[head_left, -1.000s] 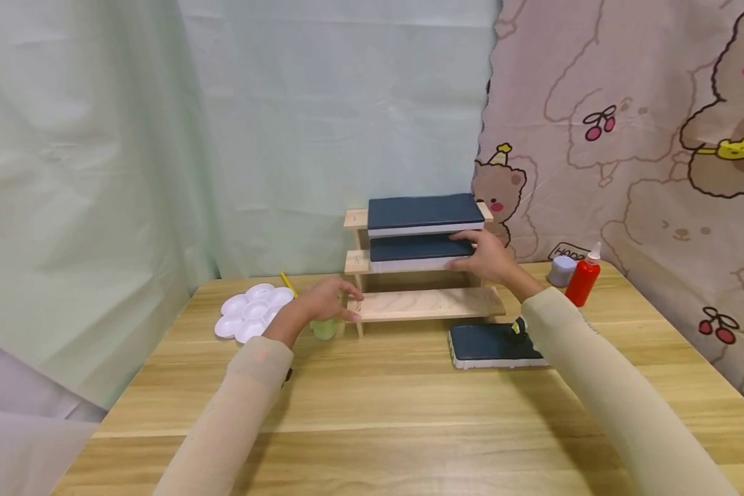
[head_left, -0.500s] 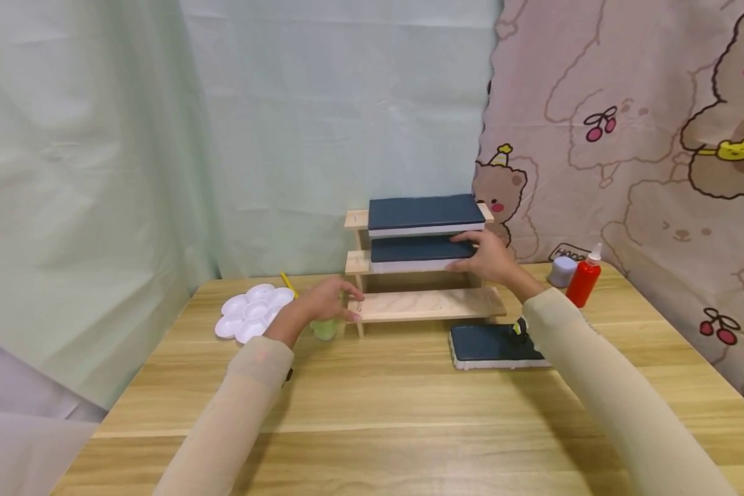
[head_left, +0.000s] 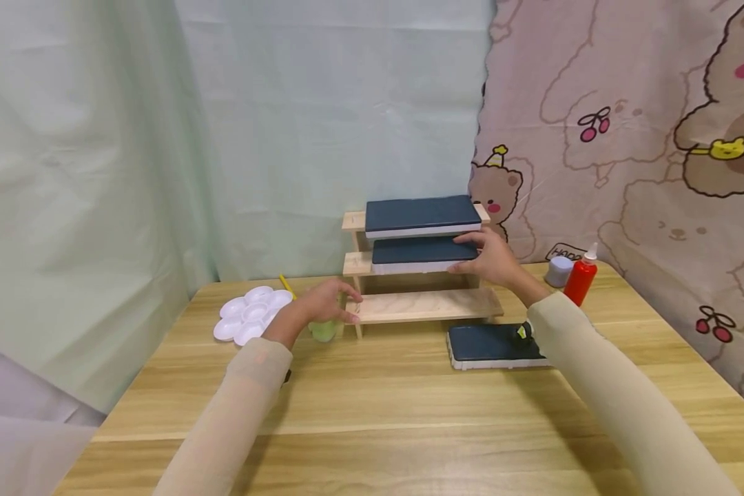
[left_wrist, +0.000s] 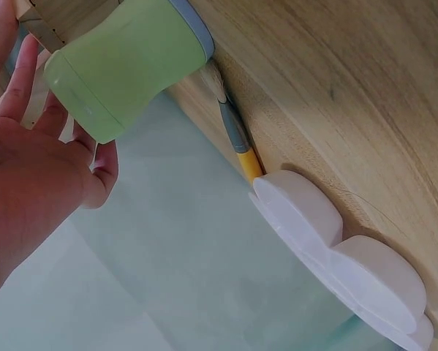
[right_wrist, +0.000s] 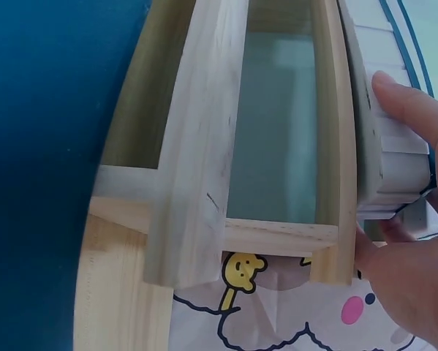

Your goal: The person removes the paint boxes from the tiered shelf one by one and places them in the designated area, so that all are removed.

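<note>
A three-step wooden rack [head_left: 421, 306] stands at the back of the table. On its top step lies a white box with a dark blue lid [head_left: 421, 215]. A second white box with a dark blue lid [head_left: 418, 253] rests on the middle step. My right hand [head_left: 492, 260] grips its right end, thumb on the white side [right_wrist: 394, 161] and fingers on the lid. My left hand [head_left: 322, 303] holds the left end of the lower board between thumb and fingers. Beside that hand stands a green cup [left_wrist: 123, 66], mostly hidden in the head view.
Another blue-lidded box [head_left: 490, 344] lies on the table front right of the rack. A white flower-shaped palette [head_left: 254, 313] and a paintbrush [left_wrist: 237, 131] lie at left. A red bottle [head_left: 580, 279] and a small lilac jar [head_left: 559, 271] stand at right.
The middle-step box has slid slightly right along its step, with my right hand moving along. My left hand stays at the rack's left end. The head view has shifted a little.
</note>
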Demonstrator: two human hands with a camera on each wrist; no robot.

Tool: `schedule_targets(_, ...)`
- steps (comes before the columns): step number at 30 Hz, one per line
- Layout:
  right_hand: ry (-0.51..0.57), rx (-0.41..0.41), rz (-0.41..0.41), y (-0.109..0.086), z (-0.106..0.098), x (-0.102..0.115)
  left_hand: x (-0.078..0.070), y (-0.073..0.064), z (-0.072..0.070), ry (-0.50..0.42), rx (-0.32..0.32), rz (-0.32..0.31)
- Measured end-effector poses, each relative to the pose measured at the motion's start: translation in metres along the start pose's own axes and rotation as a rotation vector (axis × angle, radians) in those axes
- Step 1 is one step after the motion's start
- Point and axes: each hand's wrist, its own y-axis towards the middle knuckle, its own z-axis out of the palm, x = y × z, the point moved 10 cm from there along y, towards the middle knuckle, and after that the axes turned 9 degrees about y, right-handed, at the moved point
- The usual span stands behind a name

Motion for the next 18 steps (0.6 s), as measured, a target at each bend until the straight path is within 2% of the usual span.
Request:
schedule_targets(13, 0.083, -0.013, -0.034, -0.0073, -0.0015, 0.0047, 0.0059, 0.0014, 0.0020, 0.009, 0.014, -0.028)
schedule_targets(18, 0.108, -0.010, -0.071, -0.0090, -0.0037, 0.0064, 0.0036, 0.0019, 0.0003, 0.019, 0.010, -0.013)
